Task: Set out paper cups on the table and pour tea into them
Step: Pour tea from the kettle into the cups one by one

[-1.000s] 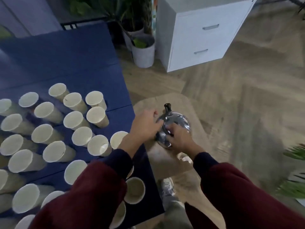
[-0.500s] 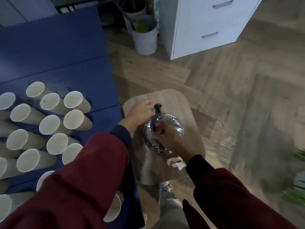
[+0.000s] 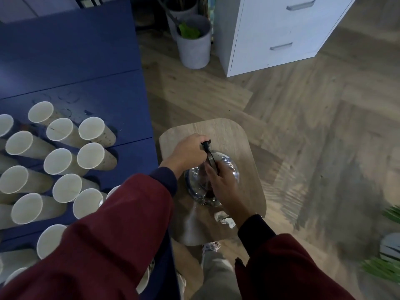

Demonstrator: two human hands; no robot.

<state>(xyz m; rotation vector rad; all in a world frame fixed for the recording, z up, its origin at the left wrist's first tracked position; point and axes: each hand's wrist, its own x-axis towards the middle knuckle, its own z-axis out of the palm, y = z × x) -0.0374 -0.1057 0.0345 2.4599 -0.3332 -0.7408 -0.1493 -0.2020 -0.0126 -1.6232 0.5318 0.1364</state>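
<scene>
Kettle [image 3: 232, 168] stands on the small wooden table [image 3: 238, 137]. My left hand [image 3: 189, 151] grips its black handle [image 3: 208, 149]. My right hand [image 3: 224, 187] lies over the kettle top; I cannot tell whether it grips. Paper cups [image 3: 91, 156] stand on the blue table [image 3: 104, 61] beside it.

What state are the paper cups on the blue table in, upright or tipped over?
Upright: the paper cups stand on the blue table with their open mouths facing up; none lies on its side.

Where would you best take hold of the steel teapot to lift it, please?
By the black handle arching over the steel teapot, coming from above: it stands clear of the rounded, shiny body, and the left hand has its grip on its far end.
</scene>
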